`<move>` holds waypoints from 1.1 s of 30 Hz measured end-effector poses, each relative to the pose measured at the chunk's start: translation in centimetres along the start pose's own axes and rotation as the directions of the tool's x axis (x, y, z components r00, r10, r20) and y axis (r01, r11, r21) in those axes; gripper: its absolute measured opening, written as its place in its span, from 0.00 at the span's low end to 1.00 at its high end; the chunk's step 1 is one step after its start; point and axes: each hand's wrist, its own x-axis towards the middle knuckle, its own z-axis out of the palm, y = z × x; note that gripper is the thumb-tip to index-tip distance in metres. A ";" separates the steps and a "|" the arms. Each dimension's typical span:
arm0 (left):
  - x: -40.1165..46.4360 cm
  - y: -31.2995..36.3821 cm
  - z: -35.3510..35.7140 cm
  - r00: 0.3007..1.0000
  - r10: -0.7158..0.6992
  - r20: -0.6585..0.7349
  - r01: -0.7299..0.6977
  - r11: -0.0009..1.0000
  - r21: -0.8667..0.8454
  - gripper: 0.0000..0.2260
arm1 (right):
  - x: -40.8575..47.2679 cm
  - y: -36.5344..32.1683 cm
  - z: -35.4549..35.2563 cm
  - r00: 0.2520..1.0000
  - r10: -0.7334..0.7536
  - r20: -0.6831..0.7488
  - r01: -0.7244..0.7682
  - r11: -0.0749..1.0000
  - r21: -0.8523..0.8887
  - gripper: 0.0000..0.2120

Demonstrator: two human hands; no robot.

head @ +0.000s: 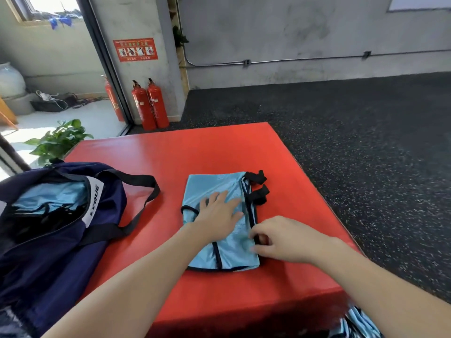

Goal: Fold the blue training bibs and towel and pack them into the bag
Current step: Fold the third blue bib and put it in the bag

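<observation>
A light blue training bib (212, 186) with black trim lies folded lengthwise on the red padded block (210, 152), its two black straps sticking out at the far right. My left hand (217, 213) presses flat on the middle of the bib with fingers spread. My right hand (280, 240) pinches the bib's black-trimmed right edge near the front. The navy bag (48, 230) stands open at the left of the block, with light blue fabric (48, 196) inside it.
More blue striped fabric (358, 323) hangs below the block's front right corner. Two red fire extinguishers (151, 106) stand by the pillar behind. A green plant (58, 140) sits at the far left. Dark speckled floor surrounds the block.
</observation>
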 end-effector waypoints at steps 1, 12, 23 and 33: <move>-0.9 -0.4 -0.2 1.000 0.011 -0.009 -0.011 1.000 -0.010 0.24 | -0.3 0.0 -0.1 1.000 0.008 -0.008 -0.008 1.000 -0.003 0.17; -14.4 -6.7 1.0 0.986 0.020 -0.167 -0.059 0.971 -0.230 0.21 | -2.8 -3.1 1.2 0.985 -0.129 -0.117 0.130 0.991 0.004 0.16; -16.1 -8.5 1.7 0.975 0.046 -0.219 -0.101 0.964 -0.246 0.12 | -1.6 -4.5 3.5 0.958 -0.246 -0.147 0.184 0.921 -0.342 0.13; -15.7 -6.2 1.0 0.953 0.061 -0.297 -0.050 0.998 0.045 0.18 | -1.9 -4.7 1.2 0.986 0.147 -0.084 -0.123 0.962 0.243 0.05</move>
